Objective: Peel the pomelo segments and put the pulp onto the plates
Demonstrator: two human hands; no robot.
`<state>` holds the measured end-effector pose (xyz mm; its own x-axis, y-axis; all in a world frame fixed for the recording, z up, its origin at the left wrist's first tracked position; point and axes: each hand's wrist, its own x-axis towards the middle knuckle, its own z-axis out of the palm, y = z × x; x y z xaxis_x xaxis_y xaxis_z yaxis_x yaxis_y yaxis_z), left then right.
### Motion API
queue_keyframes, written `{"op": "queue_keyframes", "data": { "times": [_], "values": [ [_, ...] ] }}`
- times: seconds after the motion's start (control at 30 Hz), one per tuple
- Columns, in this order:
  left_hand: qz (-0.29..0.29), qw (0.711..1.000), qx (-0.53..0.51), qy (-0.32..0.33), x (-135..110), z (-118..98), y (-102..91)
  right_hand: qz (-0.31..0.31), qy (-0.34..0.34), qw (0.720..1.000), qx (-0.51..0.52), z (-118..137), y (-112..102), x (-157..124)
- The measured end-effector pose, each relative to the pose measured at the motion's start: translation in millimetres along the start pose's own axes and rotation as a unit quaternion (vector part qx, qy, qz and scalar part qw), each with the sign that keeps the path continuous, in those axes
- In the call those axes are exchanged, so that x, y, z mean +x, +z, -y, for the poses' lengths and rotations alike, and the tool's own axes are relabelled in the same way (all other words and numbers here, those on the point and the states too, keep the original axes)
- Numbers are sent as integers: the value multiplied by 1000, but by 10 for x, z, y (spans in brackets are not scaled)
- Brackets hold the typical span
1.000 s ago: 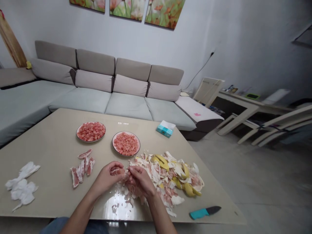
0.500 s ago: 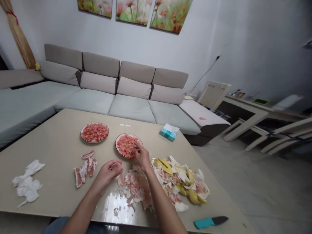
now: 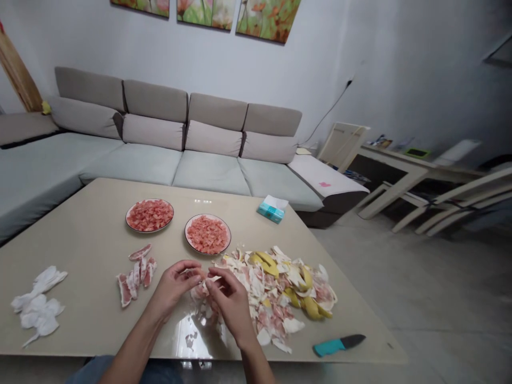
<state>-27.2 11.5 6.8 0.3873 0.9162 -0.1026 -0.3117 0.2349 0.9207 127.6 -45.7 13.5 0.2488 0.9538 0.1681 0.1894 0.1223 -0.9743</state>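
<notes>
My left hand (image 3: 176, 285) pinches a small piece of pomelo segment (image 3: 203, 273), mostly hidden by the fingers. From the other side, my right hand (image 3: 232, 300) closes thumb and fingers on the same piece. Just beyond the hands sits a plate (image 3: 186, 241) of peeled pink pomelo pulp (image 3: 208, 233). A second plate (image 3: 128, 223) of pulp (image 3: 150, 214) stands farther left. Several unpeeled pomelo segments (image 3: 136, 276) lie left of my left hand. Peeled membranes and rind (image 3: 276, 293) are heaped beside and beneath my right hand.
A knife (image 3: 340, 345) with a teal handle lies near the table's front right edge. Crumpled white tissues (image 3: 42, 304) rest at the left. A blue tissue pack (image 3: 272, 211) is at the back right of the table (image 3: 88, 240). Behind stands a grey sofa (image 3: 208, 170).
My right hand has come back from the nearer plate of pulp to meet my left hand at the pomelo piece. The view has shifted slightly.
</notes>
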Motion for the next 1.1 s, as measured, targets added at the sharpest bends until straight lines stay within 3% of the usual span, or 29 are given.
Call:
{"op": "queue_keyframes", "data": {
  "times": [0.17,0.53,0.87,1.1],
  "values": [
    [20,999,29,19,-19,-24,46,26,-54,997,-54,124,-30,-20],
    [48,995,75,48,-29,18,97,46,-61,996,-43,124,-75,-7],
    [43,997,63,18,-61,-65,123,30,-16,998,55,79,-58,-2],
    [32,997,67,36,-58,-80,111,52,73,984,157,12,-88,19]
  ]
}}
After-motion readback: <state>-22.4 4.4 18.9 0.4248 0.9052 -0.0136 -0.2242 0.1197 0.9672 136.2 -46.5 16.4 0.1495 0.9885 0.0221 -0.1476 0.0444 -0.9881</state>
